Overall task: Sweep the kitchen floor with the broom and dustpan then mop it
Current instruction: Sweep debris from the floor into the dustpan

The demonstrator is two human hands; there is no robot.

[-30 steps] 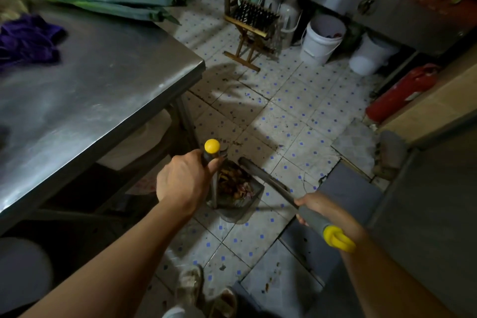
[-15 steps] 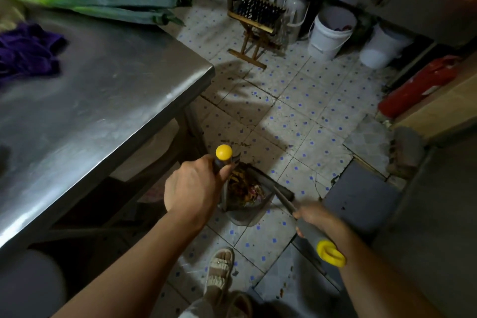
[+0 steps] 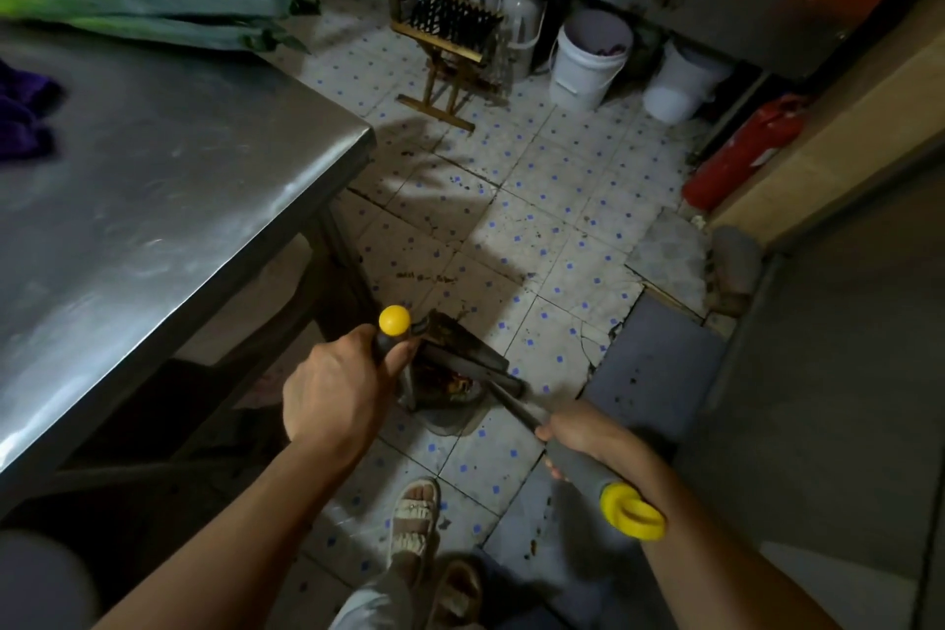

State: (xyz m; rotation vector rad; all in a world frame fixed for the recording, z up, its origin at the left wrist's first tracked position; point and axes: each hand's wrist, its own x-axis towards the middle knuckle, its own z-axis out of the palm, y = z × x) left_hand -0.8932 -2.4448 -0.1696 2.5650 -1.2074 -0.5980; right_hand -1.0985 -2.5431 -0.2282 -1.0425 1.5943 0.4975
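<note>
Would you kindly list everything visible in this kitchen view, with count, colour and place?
dustpan: one, dark, on floor, holding scraps
broom: one, grey handle, yellow end
table: one, steel, left
leeks: several, green, on table
cloth: one, purple, table's left edge
buckets: two, white, under the counter
stool: one, wooden, far floor
fire extinguisher: one, red, lying right
left hand: grips dustpan handle
right hand: grips broom

Broom (image 3: 503, 399) head now pulled back over the dustpan (image 3: 450, 373), covering most of the debris, right hand (image 3: 593, 445) drawn nearer the body, sandalled foot (image 3: 414, 517) stepping forward into sight
</note>
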